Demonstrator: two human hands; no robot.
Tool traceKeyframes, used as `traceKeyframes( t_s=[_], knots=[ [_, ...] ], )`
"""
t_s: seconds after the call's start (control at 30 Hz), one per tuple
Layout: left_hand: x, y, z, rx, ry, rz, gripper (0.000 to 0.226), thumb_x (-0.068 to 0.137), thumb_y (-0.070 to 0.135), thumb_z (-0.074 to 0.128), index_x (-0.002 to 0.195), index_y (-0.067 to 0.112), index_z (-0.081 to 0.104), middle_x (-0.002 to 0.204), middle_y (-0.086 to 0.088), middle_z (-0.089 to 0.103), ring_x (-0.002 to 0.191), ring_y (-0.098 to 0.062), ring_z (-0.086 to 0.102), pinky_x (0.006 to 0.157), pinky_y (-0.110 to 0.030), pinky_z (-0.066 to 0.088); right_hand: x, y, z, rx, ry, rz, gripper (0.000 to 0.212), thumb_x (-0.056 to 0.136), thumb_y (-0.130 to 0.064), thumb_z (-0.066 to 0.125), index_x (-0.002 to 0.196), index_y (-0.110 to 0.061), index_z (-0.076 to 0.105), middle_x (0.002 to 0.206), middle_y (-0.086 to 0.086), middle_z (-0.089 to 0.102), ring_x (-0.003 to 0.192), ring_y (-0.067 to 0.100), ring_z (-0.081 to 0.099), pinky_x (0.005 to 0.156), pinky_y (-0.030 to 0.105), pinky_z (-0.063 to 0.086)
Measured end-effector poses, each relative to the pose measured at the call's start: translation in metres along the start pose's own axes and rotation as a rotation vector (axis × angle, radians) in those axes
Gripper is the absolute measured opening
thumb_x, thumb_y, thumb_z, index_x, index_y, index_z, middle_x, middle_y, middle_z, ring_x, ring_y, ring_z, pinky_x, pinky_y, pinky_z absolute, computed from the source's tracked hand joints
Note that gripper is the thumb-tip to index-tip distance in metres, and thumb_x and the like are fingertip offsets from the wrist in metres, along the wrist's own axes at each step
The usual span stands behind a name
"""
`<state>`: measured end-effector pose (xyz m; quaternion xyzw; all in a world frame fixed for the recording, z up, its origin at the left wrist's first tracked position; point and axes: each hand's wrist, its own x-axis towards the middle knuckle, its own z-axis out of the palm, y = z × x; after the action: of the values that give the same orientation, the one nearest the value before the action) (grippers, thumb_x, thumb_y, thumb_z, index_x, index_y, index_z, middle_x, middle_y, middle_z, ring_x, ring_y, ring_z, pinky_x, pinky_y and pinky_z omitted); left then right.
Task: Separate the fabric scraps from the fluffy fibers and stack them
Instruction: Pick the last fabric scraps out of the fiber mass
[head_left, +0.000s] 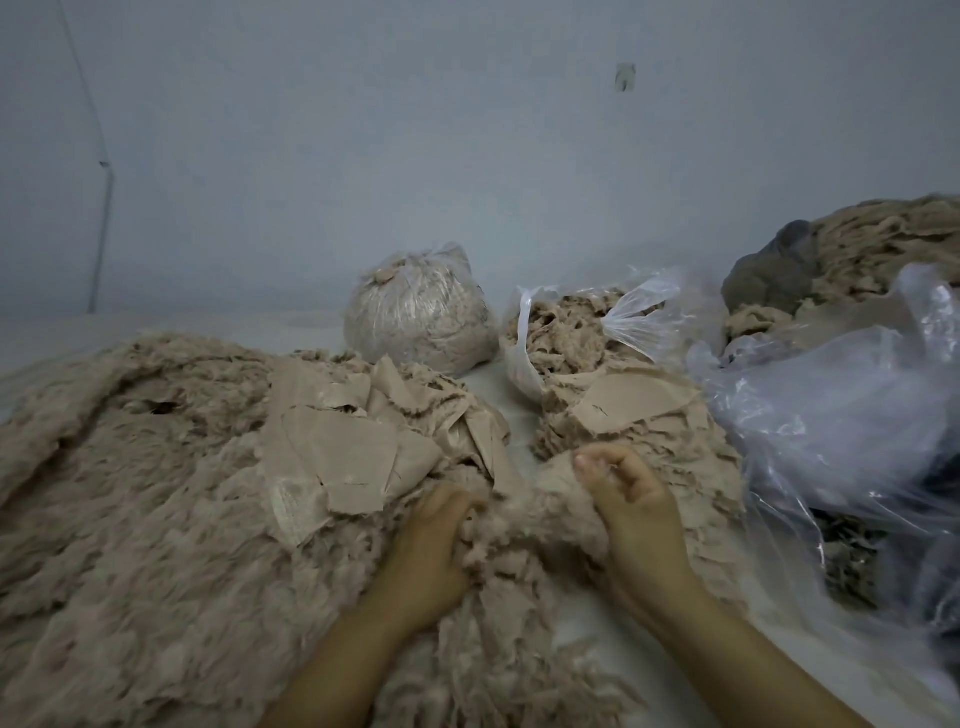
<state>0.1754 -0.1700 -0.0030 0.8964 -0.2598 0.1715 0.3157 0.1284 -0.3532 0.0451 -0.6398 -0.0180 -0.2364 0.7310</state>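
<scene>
Head view: left hand (434, 540) curls into fibers (156, 519), fingers buried, likely anchoring mass. Right hand (631, 499) pinches fiber tuft, fingers curled, pulling it away from left hand's grip to free scrap, by my read. Scraps (343, 457) lie loose on heap just beyond left hand. Second scrap stack (631, 408) beyond right hand, beside open bag (566, 332).

Bare pale wall (467, 156), dim light
</scene>
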Motion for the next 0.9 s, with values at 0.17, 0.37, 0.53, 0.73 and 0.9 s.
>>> traceKeyframes(
  t_s=[0.17,0.37,0.53,0.73,0.9],
  knots=[
    [0.0,0.032,-0.008,-0.511,-0.018,-0.164,0.054,0.08,0.04,0.066,0.128,0.039,0.042,0.117,0.028,0.046,0.102,0.013,0.052,0.08,-0.005,0.041,0.003,0.004,0.007,0.338,-0.12,0.317,0.025,0.095,0.003,0.044,0.096,-0.005,0.068,0.085,0.013,0.072,0.075,0.021,0.068,0.065,0.028,0.058],
    [0.005,0.039,-0.017,-0.821,0.037,-0.311,0.038,0.098,0.012,0.047,0.061,0.006,0.055,0.037,0.005,0.044,0.031,-0.002,0.027,0.036,-0.013,0.024,0.002,0.011,-0.002,-0.225,-0.337,0.276,0.062,0.081,0.011,0.054,0.118,-0.039,0.057,0.124,0.001,0.055,0.094,0.007,0.061,0.065,0.022,0.051],
    [0.007,0.042,-0.017,-0.735,0.049,-0.386,0.054,0.092,0.031,0.054,0.043,0.012,0.045,0.036,-0.001,0.043,0.035,-0.008,0.04,0.047,-0.02,0.038,-0.007,0.022,0.003,-0.608,-0.575,0.075,0.102,0.063,-0.046,0.084,0.143,-0.048,0.021,0.137,-0.018,0.025,0.125,-0.002,0.035,0.102,0.016,0.037],
    [0.008,0.049,-0.026,-0.892,-0.012,-0.524,0.054,0.084,0.044,0.06,0.04,0.019,0.038,0.033,0.0,0.037,0.027,-0.008,0.034,0.035,-0.016,0.029,-0.006,0.029,0.004,-0.543,-0.177,-0.148,0.032,0.086,-0.001,0.056,0.088,-0.033,0.058,0.083,-0.01,0.065,0.076,0.008,0.063,0.071,0.02,0.052],
    [0.011,0.045,-0.03,-1.001,-0.035,-0.618,0.05,0.071,0.049,0.061,0.042,0.015,0.038,0.035,-0.001,0.033,0.027,-0.008,0.023,0.034,-0.013,0.017,-0.016,0.024,0.008,-0.509,-0.442,-0.112,0.059,0.074,-0.049,0.065,0.127,-0.046,0.041,0.12,-0.021,0.047,0.107,-0.008,0.05,0.088,0.008,0.042]
  ],
)
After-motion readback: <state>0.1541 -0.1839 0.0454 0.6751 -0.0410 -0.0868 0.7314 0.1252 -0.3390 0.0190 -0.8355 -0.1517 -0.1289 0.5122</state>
